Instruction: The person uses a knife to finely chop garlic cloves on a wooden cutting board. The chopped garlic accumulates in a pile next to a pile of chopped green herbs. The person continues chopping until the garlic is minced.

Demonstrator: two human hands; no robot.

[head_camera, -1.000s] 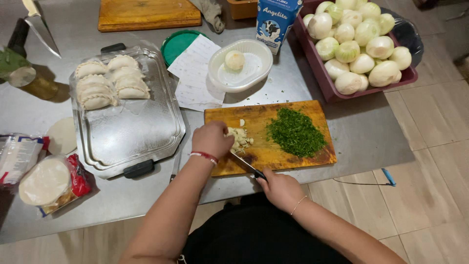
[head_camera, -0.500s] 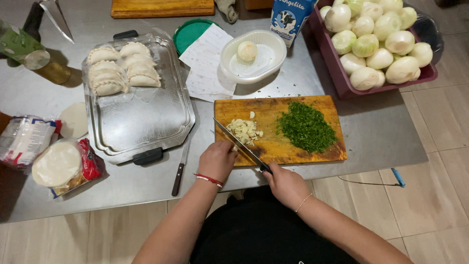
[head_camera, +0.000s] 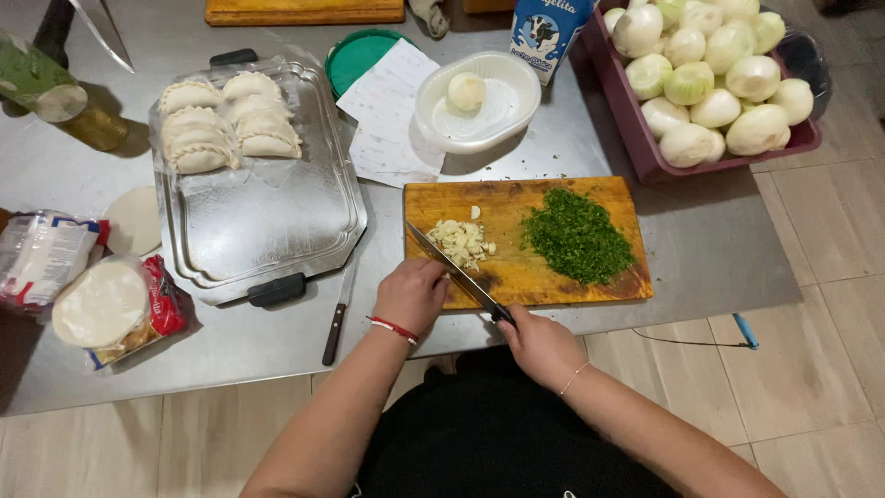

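On my cutting board [head_camera: 516,277], the garlic [head_camera: 463,242] lies left of the herbs [head_camera: 576,235]; the tray [head_camera: 267,221] sits further left on the tabletop [head_camera: 701,240].

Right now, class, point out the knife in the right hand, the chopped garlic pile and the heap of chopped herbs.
knife [head_camera: 452,269], head view, middle of blade.
chopped garlic [head_camera: 461,241], head view, pile centre.
chopped herbs [head_camera: 576,236], head view, heap centre.

Orange-brown cutting board [head_camera: 553,277], dark green chopped herbs [head_camera: 576,235], pale white garlic bits [head_camera: 464,240], red wristband [head_camera: 395,328]
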